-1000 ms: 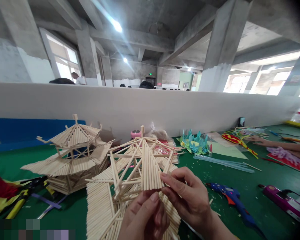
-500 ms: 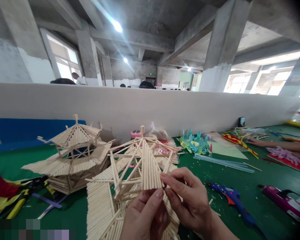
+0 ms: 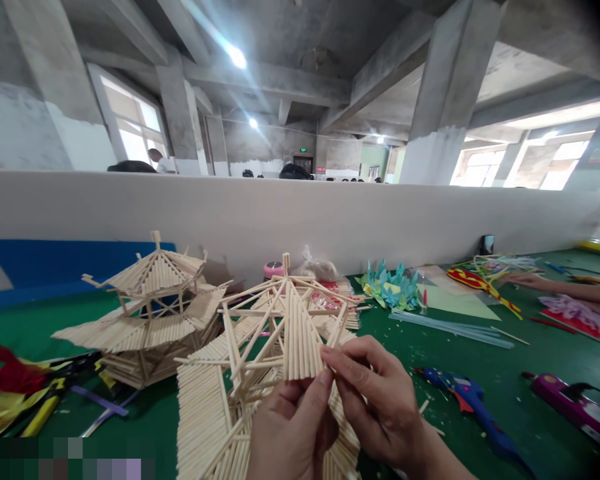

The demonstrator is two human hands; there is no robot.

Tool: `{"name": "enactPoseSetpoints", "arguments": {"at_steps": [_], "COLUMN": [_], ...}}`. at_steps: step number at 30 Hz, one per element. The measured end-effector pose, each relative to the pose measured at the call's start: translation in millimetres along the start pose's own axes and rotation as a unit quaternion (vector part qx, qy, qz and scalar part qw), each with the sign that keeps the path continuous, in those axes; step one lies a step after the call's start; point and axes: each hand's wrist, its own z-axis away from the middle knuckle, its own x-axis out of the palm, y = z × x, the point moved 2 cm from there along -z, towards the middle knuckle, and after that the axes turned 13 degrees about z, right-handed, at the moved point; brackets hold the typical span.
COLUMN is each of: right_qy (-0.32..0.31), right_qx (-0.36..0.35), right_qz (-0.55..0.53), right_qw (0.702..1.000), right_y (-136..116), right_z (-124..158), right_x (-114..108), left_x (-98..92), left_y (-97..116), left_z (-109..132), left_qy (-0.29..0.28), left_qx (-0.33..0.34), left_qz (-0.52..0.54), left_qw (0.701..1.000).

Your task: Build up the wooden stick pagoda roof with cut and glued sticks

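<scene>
A half-built pavilion of thin wooden sticks [image 3: 260,347] stands in front of me on the green table [image 3: 520,427]. My left hand [image 3: 293,430] pinches the lower edge of its fan-shaped roof panel [image 3: 300,340] from below. My right hand [image 3: 380,400] pinches the same panel's right corner, thumb and forefinger closed on the sticks. A finished stick pavilion [image 3: 147,310] stands to the left behind it.
A blue glue gun [image 3: 467,400] and a purple one [image 3: 573,407] lie to the right. Teal paper flowers [image 3: 393,283], clear rods [image 3: 450,327] and coloured paper lie further back, where another person's arm [image 3: 555,288] reaches in. Red-yellow scraps [image 3: 15,393] lie left. A white partition [image 3: 300,213] bounds the table.
My left thumb has slid up to the panel's lower edge, closer to my right fingers. The view has shifted slightly; the models have not moved.
</scene>
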Motion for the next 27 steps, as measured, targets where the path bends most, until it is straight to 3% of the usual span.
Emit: {"name": "enactPoseSetpoints", "arguments": {"at_steps": [11,15,20,22,25,27], "right_qy": [0.034,0.030,0.040,0.052,0.077,0.069], "right_qx": [0.092,0.113,0.188,0.254,0.395,0.446], "right_qz": [-0.029,0.002,0.076,0.125,0.224,0.264], "right_qw": [0.995,0.993,0.978,0.958,0.888,0.852], "right_y": [4,10,31,45,69,84], "right_z": [0,12,43,63,97,119], "right_x": [-10,-18,-37,-50,-76,-94], "left_x": [-1.1,-3.3,-2.2,0.9,5.6,7.3], "left_y": [-2,-3,-3,-2,1,2], "left_z": [0,-2,0,4,8,9], "left_qy": [0.008,-0.013,-0.022,-0.017,-0.006,-0.003], "left_qx": [0.020,0.015,0.040,0.037,0.033,0.027], "left_qz": [0.003,-0.013,-0.025,-0.036,-0.047,-0.049], "left_qw": [1.000,1.000,0.999,0.999,0.998,0.998]}}
